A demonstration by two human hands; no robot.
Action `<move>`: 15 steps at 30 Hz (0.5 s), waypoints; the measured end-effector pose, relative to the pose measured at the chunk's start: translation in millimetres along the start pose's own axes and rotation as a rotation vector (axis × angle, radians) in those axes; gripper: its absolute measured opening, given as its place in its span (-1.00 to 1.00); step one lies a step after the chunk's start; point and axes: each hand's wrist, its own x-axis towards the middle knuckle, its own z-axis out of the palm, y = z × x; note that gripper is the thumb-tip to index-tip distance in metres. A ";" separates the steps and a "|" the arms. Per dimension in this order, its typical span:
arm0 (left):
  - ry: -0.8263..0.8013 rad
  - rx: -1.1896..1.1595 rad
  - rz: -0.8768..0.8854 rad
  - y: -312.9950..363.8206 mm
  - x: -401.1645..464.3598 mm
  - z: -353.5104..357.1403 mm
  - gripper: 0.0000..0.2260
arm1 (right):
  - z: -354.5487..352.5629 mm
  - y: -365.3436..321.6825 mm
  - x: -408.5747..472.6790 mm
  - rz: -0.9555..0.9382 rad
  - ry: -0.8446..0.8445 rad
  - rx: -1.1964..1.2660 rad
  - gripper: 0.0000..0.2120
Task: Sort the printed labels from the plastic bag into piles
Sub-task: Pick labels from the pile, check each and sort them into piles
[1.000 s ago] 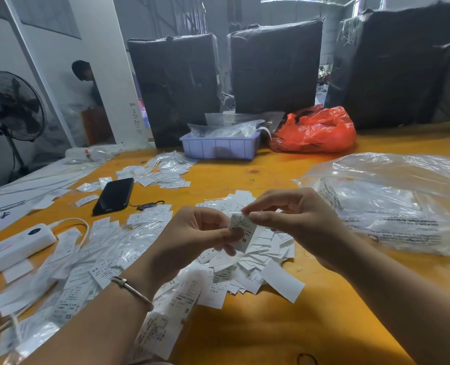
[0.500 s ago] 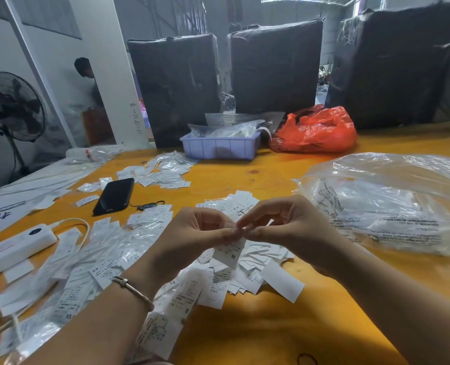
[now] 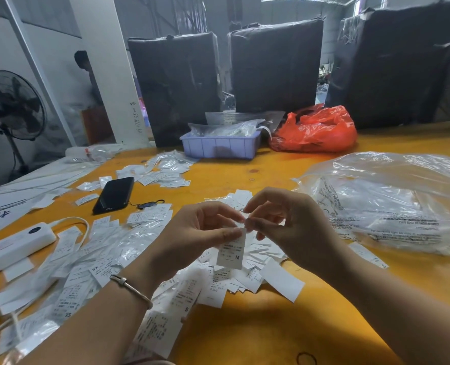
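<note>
Both hands pinch one label (image 3: 231, 252) at its top edge: left hand (image 3: 194, 241) by thumb and forefinger, right hand (image 3: 289, 227) by its fingertips. It hangs above the loose heap (image 3: 247, 275) on the bench (image 3: 258, 327), marked M (fine print unreadable). Next, probably, it goes to the M pile; which pile that is I cannot tell

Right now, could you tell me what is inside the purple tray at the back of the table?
The purple tray holds crumpled clear plastic bags heaped above its rim. Its walls and the bags hide anything lying beneath them.
</note>
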 end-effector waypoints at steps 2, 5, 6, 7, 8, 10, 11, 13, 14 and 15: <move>0.019 0.072 0.010 0.9 -0.3 -3.2 -0.88 | -1.3 0.2 -0.4 -0.008 0.043 -0.090 -0.91; 0.116 0.393 0.003 0.2 -1.4 -14.8 -0.78 | -18.0 11.1 5.7 -0.006 0.237 -0.469 -0.95; 0.154 0.531 -0.017 -0.8 -1.1 -19.8 -0.79 | -27.5 16.5 8.4 0.043 0.284 -0.622 -0.96; 0.183 0.649 -0.058 -2.3 -0.6 -24.8 -0.81 | -37.6 22.5 10.8 0.136 0.293 -0.753 -0.93; 0.203 0.746 -0.118 -4.0 -0.1 -29.2 -0.81 | -46.9 29.0 12.7 0.260 0.271 -0.855 -0.90; 0.244 0.889 -0.257 -7.1 0.6 -35.7 -0.77 | -60.4 41.9 13.5 0.485 0.205 -1.007 -0.86; 0.261 0.933 -0.324 -8.4 0.6 -37.3 -0.74 | -64.8 48.0 13.3 0.559 0.186 -1.059 -0.84; 0.268 0.986 -0.434 -10.6 0.9 -39.0 -0.74 | -72.8 58.7 13.2 0.658 0.197 -1.130 -0.76; 0.263 1.002 -0.474 -11.0 1.5 -39.6 -0.76 | -76.6 62.4 13.5 0.691 0.218 -1.155 -0.73; 0.259 1.014 -0.503 -10.8 1.9 -40.0 -0.78 | -80.2 65.1 13.1 0.714 0.243 -1.175 -0.72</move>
